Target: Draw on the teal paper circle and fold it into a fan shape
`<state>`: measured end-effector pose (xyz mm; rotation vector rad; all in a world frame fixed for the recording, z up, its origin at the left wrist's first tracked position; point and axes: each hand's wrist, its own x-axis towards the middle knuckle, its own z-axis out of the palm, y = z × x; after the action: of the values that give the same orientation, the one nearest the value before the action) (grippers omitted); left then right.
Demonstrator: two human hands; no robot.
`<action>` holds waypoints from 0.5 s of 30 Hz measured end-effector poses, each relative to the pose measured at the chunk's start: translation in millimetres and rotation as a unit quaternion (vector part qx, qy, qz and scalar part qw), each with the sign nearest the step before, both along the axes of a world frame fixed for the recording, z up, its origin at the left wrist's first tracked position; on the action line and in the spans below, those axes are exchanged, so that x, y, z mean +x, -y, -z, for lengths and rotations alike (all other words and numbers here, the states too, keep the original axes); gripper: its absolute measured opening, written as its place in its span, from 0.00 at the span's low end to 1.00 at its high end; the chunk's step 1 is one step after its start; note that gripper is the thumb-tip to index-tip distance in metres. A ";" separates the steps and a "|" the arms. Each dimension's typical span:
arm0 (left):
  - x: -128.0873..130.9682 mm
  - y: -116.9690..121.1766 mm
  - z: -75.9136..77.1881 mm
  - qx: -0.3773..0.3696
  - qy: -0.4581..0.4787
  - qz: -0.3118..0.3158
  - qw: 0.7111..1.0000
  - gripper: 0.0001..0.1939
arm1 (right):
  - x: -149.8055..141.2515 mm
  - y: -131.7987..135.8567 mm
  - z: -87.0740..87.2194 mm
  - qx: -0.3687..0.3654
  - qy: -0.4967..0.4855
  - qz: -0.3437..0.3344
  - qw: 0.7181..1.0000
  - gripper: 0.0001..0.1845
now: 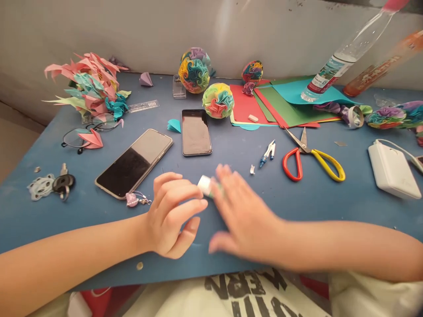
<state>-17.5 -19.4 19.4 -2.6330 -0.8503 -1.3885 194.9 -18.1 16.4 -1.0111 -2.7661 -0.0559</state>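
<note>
A small white piece with some green on it [204, 185], perhaps a tube or a roll, lies on the blue table in front of me. My right hand [244, 211] is stretched flat, thumb apart, and partly covers its right end; this hand is slightly blurred. Beside the white end is my left hand [178, 211], its fingers loosely bent and the thumb apart, with nothing between them. Whether its fingertips touch the piece I cannot tell. Just beyond my right hand are a small white scrap [252, 169] and a blue-and-white compass [267, 153].
Scissors [306, 152] with red and yellow handles lie open at right, near coloured paper sheets [297, 103]. Two phones [134, 164] lie behind my left hand. Paper balls [218, 101], a tilted-looking bottle [340, 66], a white power bank [393, 169], keys [64, 182] and glasses [76, 137] surround the area.
</note>
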 end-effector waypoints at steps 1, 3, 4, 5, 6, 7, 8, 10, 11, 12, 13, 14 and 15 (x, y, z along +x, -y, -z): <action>0.0 1.2 -0.2 0.008 -0.003 0.006 1.000 0.16 | -0.6 3.4 -0.4 0.018 0.005 -0.081 0.997 0.50; 1.3 3.6 -1.0 0.032 -0.015 0.021 0.999 0.14 | 0.1 2.4 -1.6 0.038 -0.002 -0.083 0.996 0.42; 2.5 4.6 -1.7 0.045 -0.020 0.024 0.999 0.13 | 1.6 -2.3 -2.6 0.036 0.010 -0.036 0.999 0.34; 4.0 5.6 -2.5 0.057 -0.022 0.023 0.998 0.12 | 3.6 -8.6 -3.9 0.048 0.012 0.037 0.998 0.29; 5.5 6.4 -3.3 0.069 -0.019 0.018 0.997 0.11 | 5.8 -15.0 -5.3 0.077 0.005 0.134 0.988 0.28; 6.9 7.0 -4.1 0.077 -0.014 0.011 0.997 0.11 | 7.7 -19.8 -6.4 0.114 -0.004 0.219 0.969 0.29; 7.9 7.4 -4.7 0.085 -0.009 0.006 0.996 0.11 | 9.0 -21.9 -7.0 0.148 -0.008 0.272 0.951 0.30; 8.8 7.4 -5.2 0.099 -0.011 0.011 0.995 0.11 | 8.5 -17.0 -5.9 0.190 0.011 0.250 0.949 0.32; 8.6 6.9 -4.8 0.102 -0.019 0.020 0.994 0.10 | 7.0 -11.4 -4.2 0.198 0.026 0.194 0.960 0.31; 8.0 6.1 -4.0 0.101 -0.029 0.031 0.994 0.10 | 5.1 -5.3 -2.0 0.196 0.041 0.135 0.970 0.29; 7.2 5.0 -2.9 0.094 -0.043 0.043 0.994 0.10 | 3.1 -0.2 0.3 0.186 0.052 0.096 0.977 0.26; 6.3 3.6 -1.6 0.082 -0.062 0.055 0.993 0.10 | 1.6 2.9 2.2 0.174 0.058 0.072 0.980 0.25; 5.5 1.9 -0.1 0.062 -0.088 0.069 0.992 0.10 | 0.9 3.2 3.3 0.163 0.062 0.065 0.983 0.24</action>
<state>-12.0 -21.4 19.5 -2.7114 -0.5525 -1.1708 195.8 -21.3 13.1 -1.1275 -2.6691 -0.5889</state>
